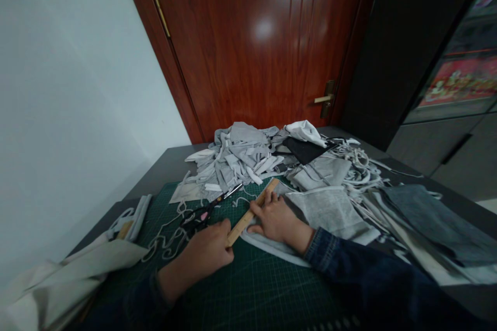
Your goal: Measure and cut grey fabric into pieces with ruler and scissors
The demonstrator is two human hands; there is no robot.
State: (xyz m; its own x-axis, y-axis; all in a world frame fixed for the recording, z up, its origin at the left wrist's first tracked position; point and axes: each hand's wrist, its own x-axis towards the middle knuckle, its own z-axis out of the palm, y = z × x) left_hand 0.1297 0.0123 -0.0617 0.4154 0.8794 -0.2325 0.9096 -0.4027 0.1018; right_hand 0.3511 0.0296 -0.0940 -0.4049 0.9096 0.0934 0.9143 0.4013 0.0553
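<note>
A wooden ruler [245, 221] lies slantwise across the left edge of a grey cloth piece [272, 244] on a green cutting mat [233, 289]. My left hand [204, 252] is closed at the ruler's near end. Farther up, my right hand [277, 215] presses down with fingers spread, fingertips on the ruler and palm over the cloth. Black-handled scissors [212, 209] rest left of the ruler, blades pointing away from me. Pale cord [159, 240] lies in loose loops beside them.
Grey cloth scraps [240, 152] are heaped at the back, with a black cloth piece [305, 150]. Grey fabric pouches [334, 209], tangled cords [361, 163] and folded dark grey cloth [438, 220] lie right. Cream fabric [77, 274] sits left. A wooden door [248, 51] stands behind the table.
</note>
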